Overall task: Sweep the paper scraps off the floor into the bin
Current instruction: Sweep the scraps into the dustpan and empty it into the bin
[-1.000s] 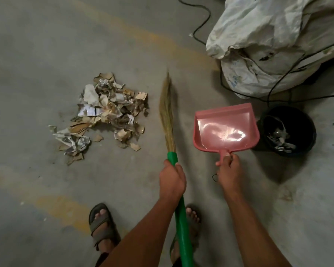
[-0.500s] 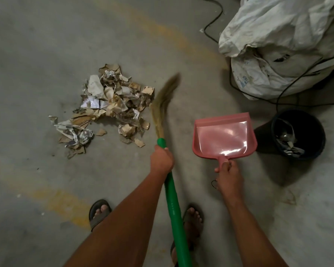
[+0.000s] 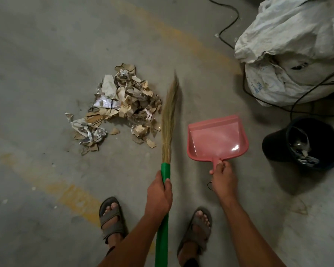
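A pile of torn paper scraps lies on the concrete floor, left of centre. My left hand grips the green handle of a grass broom; its bristles point away from me along the pile's right edge. My right hand grips the handle of a pink dustpan, which sits to the right of the broom with its mouth facing away. A black bin stands at the far right with a few scraps inside.
A large white sack slumps at the upper right, black cables running around it. Faded yellow lines cross the floor. My sandalled feet stand at the bottom.
The broom head swung from leaning over the pile's right edge back to pointing nearly straight ahead. The dustpan stays in my right hand, little moved.
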`<state>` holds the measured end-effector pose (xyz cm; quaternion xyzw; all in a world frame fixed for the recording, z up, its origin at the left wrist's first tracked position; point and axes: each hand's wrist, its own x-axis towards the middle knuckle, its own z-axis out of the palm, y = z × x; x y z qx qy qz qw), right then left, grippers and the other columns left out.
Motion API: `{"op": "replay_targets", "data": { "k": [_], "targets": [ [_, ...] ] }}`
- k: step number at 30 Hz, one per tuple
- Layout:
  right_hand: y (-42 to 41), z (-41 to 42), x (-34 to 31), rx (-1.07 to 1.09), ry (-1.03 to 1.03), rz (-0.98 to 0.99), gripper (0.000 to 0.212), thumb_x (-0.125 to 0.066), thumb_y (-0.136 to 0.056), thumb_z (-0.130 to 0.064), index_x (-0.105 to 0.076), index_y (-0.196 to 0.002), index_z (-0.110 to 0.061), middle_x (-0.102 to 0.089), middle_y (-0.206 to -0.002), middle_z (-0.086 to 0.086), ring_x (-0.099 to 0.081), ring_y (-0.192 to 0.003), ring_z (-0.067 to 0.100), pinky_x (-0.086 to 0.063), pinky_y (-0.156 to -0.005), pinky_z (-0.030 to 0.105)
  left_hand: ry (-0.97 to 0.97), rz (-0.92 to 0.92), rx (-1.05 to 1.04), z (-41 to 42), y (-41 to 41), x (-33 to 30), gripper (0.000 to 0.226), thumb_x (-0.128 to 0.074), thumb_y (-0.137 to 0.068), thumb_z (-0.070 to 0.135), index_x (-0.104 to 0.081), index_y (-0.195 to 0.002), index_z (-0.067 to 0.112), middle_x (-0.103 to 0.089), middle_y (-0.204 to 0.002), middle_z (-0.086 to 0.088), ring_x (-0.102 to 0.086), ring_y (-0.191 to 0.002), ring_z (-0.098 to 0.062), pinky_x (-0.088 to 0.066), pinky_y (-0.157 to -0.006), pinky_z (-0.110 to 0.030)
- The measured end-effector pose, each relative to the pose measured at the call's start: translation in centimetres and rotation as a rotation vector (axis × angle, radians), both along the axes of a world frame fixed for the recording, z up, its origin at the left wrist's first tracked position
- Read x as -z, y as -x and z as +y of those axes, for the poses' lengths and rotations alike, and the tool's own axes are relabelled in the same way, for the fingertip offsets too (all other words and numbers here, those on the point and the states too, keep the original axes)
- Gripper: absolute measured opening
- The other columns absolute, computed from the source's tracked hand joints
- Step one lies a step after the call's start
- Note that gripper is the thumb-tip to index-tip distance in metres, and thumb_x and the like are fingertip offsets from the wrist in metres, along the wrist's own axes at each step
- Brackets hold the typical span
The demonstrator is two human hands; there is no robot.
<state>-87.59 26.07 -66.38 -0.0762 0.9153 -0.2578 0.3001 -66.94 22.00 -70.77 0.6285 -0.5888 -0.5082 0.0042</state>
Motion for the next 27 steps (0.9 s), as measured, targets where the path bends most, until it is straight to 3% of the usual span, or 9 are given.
{"op": "replay_targets", "data": {
  "k": [3,5,9,11,15,20,24,27],
  "targets": [
    [-0.9,0.4,0.3,-0.019,-0.022,-0.006,0.025,-0.041,-0.107,-0.022,-0.064,-0.108,-0.013,-0.076,-0.094,0.008,-0.066,-0.088,0.032,-0.049,-0.077,0.038,-0.078,-0.044,0.07,-0.3,-1.2,0.6,0.024,-0.047,-0.11,0.034,-0.055,-0.128,0.021,-0.069,-0.088,-0.005,-0.072,-0.073,-0.022,-0.065,-0.071,-0.046],
    [-1.9,0.7,0.7,-0.03,-0.039,-0.01,0.024,-0.041,-0.107,-0.022,-0.063,-0.104,-0.013,-0.076,-0.093,0.008,-0.067,-0.088,0.032,-0.05,-0.077,0.038,-0.082,-0.092,0.093,-1.4,-2.5,1.7,0.025,-0.047,-0.109,0.034,-0.058,-0.124,0.017,-0.07,-0.089,-0.008,-0.073,-0.074,-0.026,-0.065,-0.071,-0.048],
    [-4.3,1.0,1.3,-0.061,-0.044,-0.04,0.026,-0.041,-0.107,-0.021,-0.064,-0.106,-0.009,-0.074,-0.089,0.006,-0.065,-0.082,0.031,-0.048,-0.072,0.037,-0.01,-0.167,0.076,-5.5,-5.4,3.4,0.034,-0.044,-0.109,0.038,-0.056,-0.127,0.012,-0.071,-0.095,-0.013,-0.073,-0.081,-0.034,-0.065,-0.077,-0.051],
    [-5.6,0.9,1.3,-0.071,-0.044,-0.054,0.027,-0.041,-0.108,-0.023,-0.064,-0.108,-0.009,-0.073,-0.089,0.005,-0.063,-0.075,0.022,-0.045,-0.069,0.035,-0.002,-0.186,0.061,-8.0,-6.7,3.2,0.033,-0.043,-0.11,0.038,-0.055,-0.129,0.013,-0.07,-0.095,-0.011,-0.073,-0.081,-0.03,-0.065,-0.078,-0.051],
    [-8.1,0.2,1.2,-0.077,-0.041,-0.077,0.028,-0.04,-0.109,-0.026,-0.064,-0.107,-0.011,-0.074,-0.091,0.006,-0.063,-0.075,0.018,-0.053,-0.073,0.039,0.017,-0.154,0.084,-10.4,-9.7,0.9,0.039,-0.045,-0.109,0.037,-0.052,-0.142,0.018,-0.071,-0.091,-0.007,-0.072,-0.076,-0.026,-0.066,-0.075,-0.049],
    [-10.7,-1.1,0.8,-0.067,-0.078,-0.104,0.031,-0.039,-0.108,-0.03,-0.065,-0.111,-0.014,-0.074,-0.089,0.0,-0.067,-0.082,0.026,-0.057,-0.083,0.049,-0.11,-0.035,0.019,-8.1,-13.6,-3.1,0.049,-0.051,-0.108,0.03,-0.049,-0.156,0.024,-0.072,-0.086,-0.008,-0.071,-0.061,-0.021,-0.057,-0.05,-0.03],
    [-11.9,-2.0,0.9,-0.091,-0.109,-0.095,0.03,-0.04,-0.107,-0.03,-0.065,-0.108,-0.014,-0.075,-0.089,0.002,-0.068,-0.086,0.033,-0.057,-0.082,0.05,-0.232,-0.075,0.08,-6.9,-17.2,-2.8,0.048,-0.055,-0.104,0.032,-0.059,-0.151,0.022,-0.077,-0.084,-0.008,-0.068,-0.05,-0.009,-0.053,-0.047,-0.023],
    [-12.6,-2.3,1.7,-0.115,-0.128,-0.079,0.031,-0.041,-0.108,-0.027,-0.066,-0.109,-0.008,-0.076,-0.093,0.01,-0.068,-0.092,0.037,-0.055,-0.084,0.047,-0.249,-0.179,0.186,-7.7,-19.6,-1.4,0.044,-0.053,-0.106,0.041,-0.064,-0.144,0.022,-0.077,-0.093,-0.006,-0.072,-0.057,-0.01,-0.055,-0.052,-0.021]
  ]
}}
